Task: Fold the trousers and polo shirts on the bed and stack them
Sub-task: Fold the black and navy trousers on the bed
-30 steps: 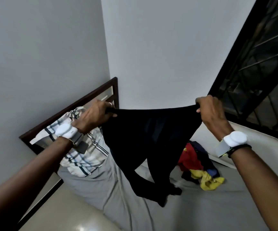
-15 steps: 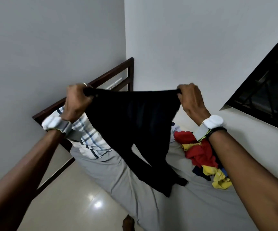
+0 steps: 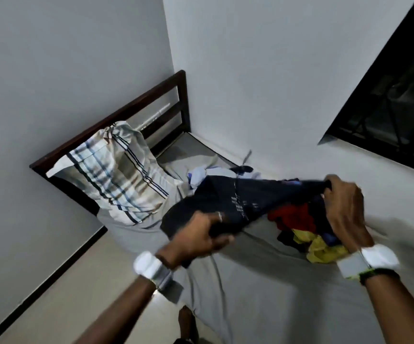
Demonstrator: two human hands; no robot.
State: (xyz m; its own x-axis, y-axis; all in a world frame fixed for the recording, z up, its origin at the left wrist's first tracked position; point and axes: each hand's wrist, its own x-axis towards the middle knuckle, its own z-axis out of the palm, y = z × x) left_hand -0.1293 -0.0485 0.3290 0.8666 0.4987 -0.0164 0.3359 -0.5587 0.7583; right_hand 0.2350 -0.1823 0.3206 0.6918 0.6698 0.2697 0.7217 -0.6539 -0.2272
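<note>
Dark trousers (image 3: 228, 202) are stretched low over the grey bed (image 3: 263, 289), held by the waistband. My left hand (image 3: 201, 238) grips the near left end of the waistband. My right hand (image 3: 345, 209) grips the other end, further right and higher. Under and beside my right hand lies a crumpled heap of red, yellow and dark clothes (image 3: 307, 232). A light blue and white garment (image 3: 201, 176) lies behind the trousers near the wall. The trouser legs are mostly hidden behind the held cloth.
A striped pillow (image 3: 116, 175) leans on the dark wooden headboard (image 3: 116, 115) at the left. Walls close the bed in at the back and right, with a dark barred window (image 3: 394, 100) upper right. Pale floor (image 3: 76, 294) and a foot (image 3: 186, 321) show at the near left.
Both hands have dropped from chest height to just above the bed, bringing the trousers down from hanging to nearly flat. The view has tilted down towards the mattress.
</note>
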